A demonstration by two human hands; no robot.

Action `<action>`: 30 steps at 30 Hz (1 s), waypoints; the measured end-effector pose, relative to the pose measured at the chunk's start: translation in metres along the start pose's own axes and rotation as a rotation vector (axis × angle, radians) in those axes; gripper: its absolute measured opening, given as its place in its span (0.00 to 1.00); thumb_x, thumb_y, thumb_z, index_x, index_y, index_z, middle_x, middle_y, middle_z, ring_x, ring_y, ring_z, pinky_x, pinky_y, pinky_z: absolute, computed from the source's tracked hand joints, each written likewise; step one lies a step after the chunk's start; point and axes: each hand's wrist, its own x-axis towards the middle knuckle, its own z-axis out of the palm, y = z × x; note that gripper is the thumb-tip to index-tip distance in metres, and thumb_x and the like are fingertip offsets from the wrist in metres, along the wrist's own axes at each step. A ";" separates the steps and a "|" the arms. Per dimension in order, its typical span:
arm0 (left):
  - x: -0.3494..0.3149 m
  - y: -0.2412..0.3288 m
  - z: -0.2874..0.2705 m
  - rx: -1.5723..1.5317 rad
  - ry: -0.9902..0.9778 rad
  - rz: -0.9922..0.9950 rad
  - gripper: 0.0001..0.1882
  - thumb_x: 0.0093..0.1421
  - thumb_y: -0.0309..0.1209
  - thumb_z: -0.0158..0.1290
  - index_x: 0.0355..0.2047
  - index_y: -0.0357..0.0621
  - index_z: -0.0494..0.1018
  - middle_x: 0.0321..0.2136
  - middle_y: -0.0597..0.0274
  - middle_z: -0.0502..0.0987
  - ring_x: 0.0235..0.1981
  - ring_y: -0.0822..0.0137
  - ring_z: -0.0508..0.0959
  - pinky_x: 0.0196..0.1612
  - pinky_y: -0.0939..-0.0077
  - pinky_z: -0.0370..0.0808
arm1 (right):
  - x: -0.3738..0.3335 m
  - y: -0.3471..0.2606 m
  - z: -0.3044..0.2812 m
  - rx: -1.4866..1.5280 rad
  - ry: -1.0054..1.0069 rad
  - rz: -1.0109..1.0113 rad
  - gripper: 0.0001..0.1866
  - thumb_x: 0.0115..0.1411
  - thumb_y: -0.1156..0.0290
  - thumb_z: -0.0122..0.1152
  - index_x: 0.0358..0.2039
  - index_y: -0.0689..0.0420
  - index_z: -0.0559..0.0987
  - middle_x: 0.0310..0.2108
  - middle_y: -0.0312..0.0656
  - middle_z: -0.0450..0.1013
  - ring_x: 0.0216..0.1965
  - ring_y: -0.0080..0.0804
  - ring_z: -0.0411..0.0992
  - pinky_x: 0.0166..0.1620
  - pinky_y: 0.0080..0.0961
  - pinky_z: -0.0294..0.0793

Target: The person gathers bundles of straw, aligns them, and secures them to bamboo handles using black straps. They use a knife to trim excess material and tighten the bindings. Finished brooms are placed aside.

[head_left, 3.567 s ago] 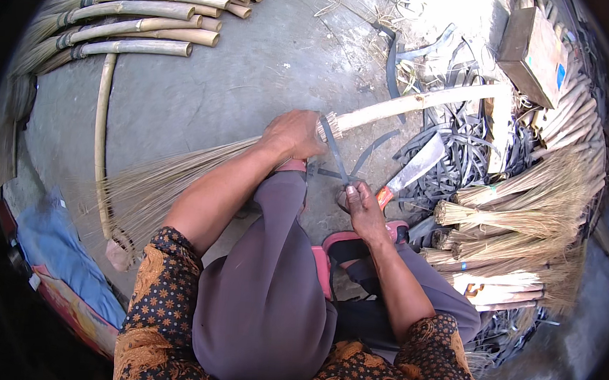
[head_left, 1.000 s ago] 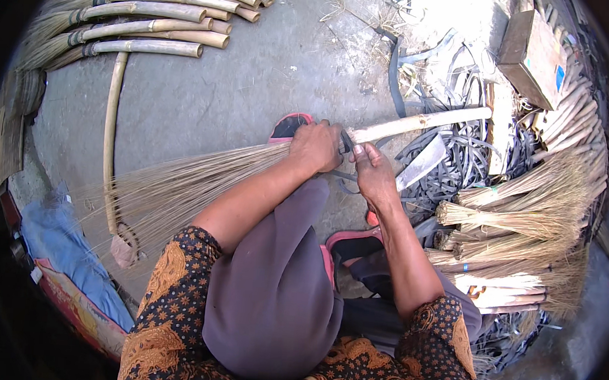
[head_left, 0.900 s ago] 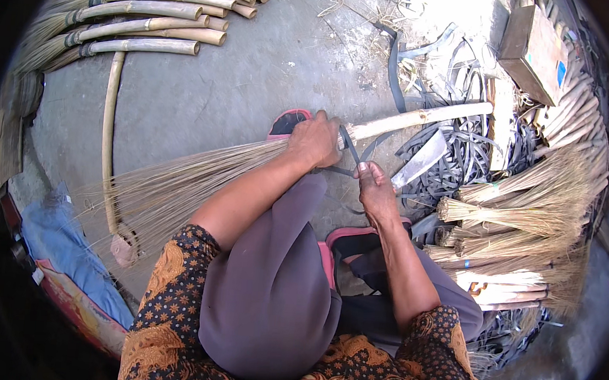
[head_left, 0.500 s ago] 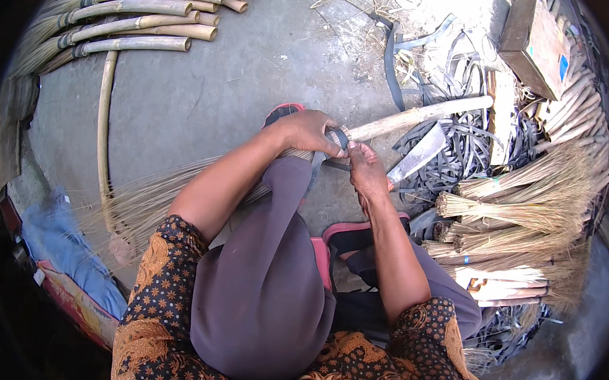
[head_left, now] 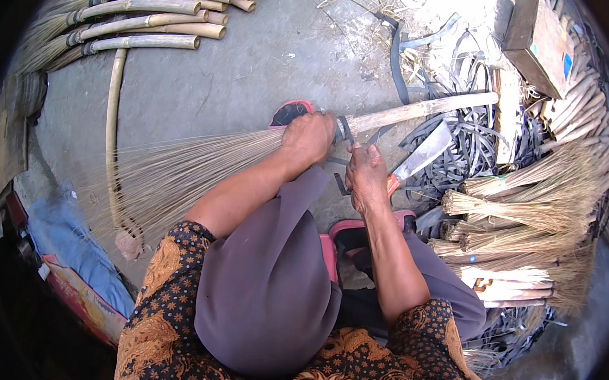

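Note:
My left hand [head_left: 308, 137] is closed around the neck of a stick broom, where the fanned pale bristles [head_left: 178, 174] meet the bamboo handle [head_left: 423, 110]. The handle points up and right across the concrete floor. A thin black strap [head_left: 343, 128] wraps the neck just right of my left hand. My right hand [head_left: 365, 176] sits just below the handle and grips the strap's loose end, which hangs down by the fingers. A grey cloth over my lap hides the near part of the bristles.
A broad-bladed chopping knife [head_left: 423, 152] lies right of my right hand beside a heap of black straps [head_left: 478, 124]. Bundles of bristles [head_left: 522, 212] are stacked at right, bamboo poles [head_left: 154, 10] at top left, a wooden box [head_left: 537, 37] at top right. A bent bamboo stick [head_left: 114, 120] lies left.
My right hand rose from the floor near the knife to the broom's neck, then drew back a little below the handle with the strap. My left hand kept its grip.

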 end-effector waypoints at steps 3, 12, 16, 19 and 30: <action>0.005 -0.003 -0.011 -0.077 -0.165 -0.006 0.25 0.54 0.33 0.65 0.50 0.33 0.75 0.38 0.37 0.83 0.43 0.44 0.86 0.45 0.53 0.82 | -0.007 0.004 -0.007 0.020 -0.018 -0.012 0.10 0.75 0.62 0.53 0.37 0.53 0.72 0.14 0.26 0.59 0.12 0.16 0.52 0.15 0.22 0.49; 0.019 -0.021 -0.011 -0.469 -0.361 0.186 0.31 0.51 0.37 0.69 0.54 0.39 0.76 0.40 0.45 0.84 0.42 0.48 0.85 0.46 0.59 0.79 | 0.023 -0.002 -0.015 -0.122 -0.036 -0.057 0.12 0.75 0.61 0.55 0.35 0.53 0.76 0.16 0.24 0.60 0.13 0.14 0.51 0.17 0.18 0.49; -0.006 -0.004 0.006 0.003 0.125 0.201 0.34 0.51 0.37 0.69 0.54 0.35 0.71 0.45 0.42 0.79 0.45 0.44 0.82 0.46 0.55 0.79 | 0.029 0.000 -0.004 -0.156 -0.016 -0.081 0.11 0.75 0.61 0.54 0.38 0.53 0.76 0.18 0.26 0.62 0.14 0.14 0.53 0.17 0.18 0.50; -0.010 0.005 0.012 0.049 0.158 0.077 0.34 0.51 0.38 0.69 0.52 0.31 0.67 0.50 0.36 0.74 0.49 0.39 0.79 0.49 0.51 0.78 | 0.020 0.002 0.000 -0.103 -0.021 -0.111 0.10 0.76 0.61 0.53 0.40 0.53 0.76 0.20 0.27 0.63 0.15 0.14 0.54 0.17 0.17 0.51; -0.001 -0.005 -0.024 -0.107 -0.068 0.155 0.44 0.50 0.53 0.67 0.59 0.36 0.69 0.50 0.38 0.79 0.53 0.38 0.78 0.50 0.51 0.77 | 0.024 -0.006 0.015 -0.159 0.011 -0.098 0.13 0.76 0.62 0.52 0.37 0.56 0.77 0.21 0.28 0.66 0.18 0.14 0.57 0.22 0.19 0.53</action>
